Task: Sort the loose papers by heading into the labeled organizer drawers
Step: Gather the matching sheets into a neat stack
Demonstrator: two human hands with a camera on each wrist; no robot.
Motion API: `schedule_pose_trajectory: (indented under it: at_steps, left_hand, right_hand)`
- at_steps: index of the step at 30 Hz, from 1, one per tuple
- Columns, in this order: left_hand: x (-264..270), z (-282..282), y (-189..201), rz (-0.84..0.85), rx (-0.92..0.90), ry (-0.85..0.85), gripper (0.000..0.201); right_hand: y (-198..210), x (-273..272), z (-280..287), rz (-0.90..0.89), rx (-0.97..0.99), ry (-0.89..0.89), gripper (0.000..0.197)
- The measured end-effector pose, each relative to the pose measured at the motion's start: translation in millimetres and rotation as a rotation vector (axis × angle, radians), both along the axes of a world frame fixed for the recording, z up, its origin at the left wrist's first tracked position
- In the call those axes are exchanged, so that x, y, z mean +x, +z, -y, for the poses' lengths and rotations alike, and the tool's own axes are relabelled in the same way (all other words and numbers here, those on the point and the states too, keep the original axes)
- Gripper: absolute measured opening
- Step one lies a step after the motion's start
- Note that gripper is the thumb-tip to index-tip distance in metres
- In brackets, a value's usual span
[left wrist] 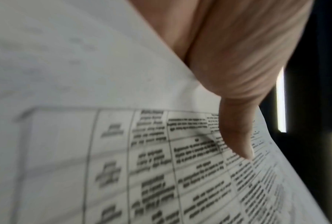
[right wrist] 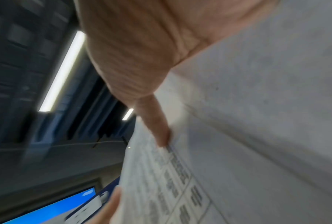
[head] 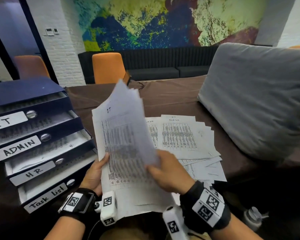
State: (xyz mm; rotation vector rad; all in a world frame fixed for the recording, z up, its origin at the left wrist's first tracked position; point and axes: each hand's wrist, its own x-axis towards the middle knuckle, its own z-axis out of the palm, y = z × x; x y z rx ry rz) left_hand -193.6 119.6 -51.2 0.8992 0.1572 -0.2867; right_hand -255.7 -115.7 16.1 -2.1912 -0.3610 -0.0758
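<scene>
A sheaf of printed papers (head: pixel 121 135) stands tilted above the table, its front sheet headed "IT". My left hand (head: pixel 95 172) grips its left edge, thumb (left wrist: pixel 236 133) on the printed table of the sheet (left wrist: pixel 142 151). My right hand (head: pixel 166 172) pinches the lower right edge of the blurred top sheets, thumb (right wrist: pixel 157 124) on the paper (right wrist: pixel 238 136). More loose papers (head: pixel 185 135) lie fanned on the table behind. The dark blue organizer (head: pixel 33 135) at left has drawers labeled IT (head: pixel 7 121), ADMIN (head: pixel 19 147), HR (head: pixel 33 173) and Task list (head: pixel 47 196), all partly pulled out.
A grey cushion (head: pixel 258 101) leans on the right of the brown-covered table (head: pixel 171 96). Orange chairs (head: pixel 107 68) and a black bench stand behind. A small bottle (head: pixel 253 217) sits low right.
</scene>
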Motion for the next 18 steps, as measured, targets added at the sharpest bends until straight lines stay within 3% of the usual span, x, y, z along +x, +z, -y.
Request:
schedule_pose_trajectory:
  at_steps: [1, 4, 7, 11, 13, 15, 18]
  left_hand:
    - [-2, 0, 7, 0.029, 0.025, -0.037, 0.065]
    - [-7, 7, 30, 0.126, 0.199, -0.109, 0.049]
    - [-7, 22, 58, 0.292, 0.45, -0.024, 0.075]
    - [-7, 35, 87, 0.448, 0.434, 0.135, 0.032]
    - [-7, 39, 94, 0.49, 0.377, 0.182, 0.028]
    - [-7, 41, 95, 0.51, 0.341, 0.21, 0.034]
    - [-8, 37, 90, 0.522, 0.418, 0.192, 0.075]
  right_hand:
    - [-3, 9, 11, -0.051, 0.05, -0.059, 0.023]
    - [-13, 29, 43, -0.197, 0.183, -0.061, 0.026]
    - [-15, 36, 58, -0.246, 0.348, -0.044, 0.03]
    - [-1, 40, 51, -0.124, 0.502, -0.042, 0.023]
    - [7, 38, 45, -0.064, 0.537, -0.013, 0.027]
    - [9, 35, 43, -0.006, 0.511, 0.011, 0.03]
    - [7, 34, 44, 0.022, 0.499, 0.011, 0.032]
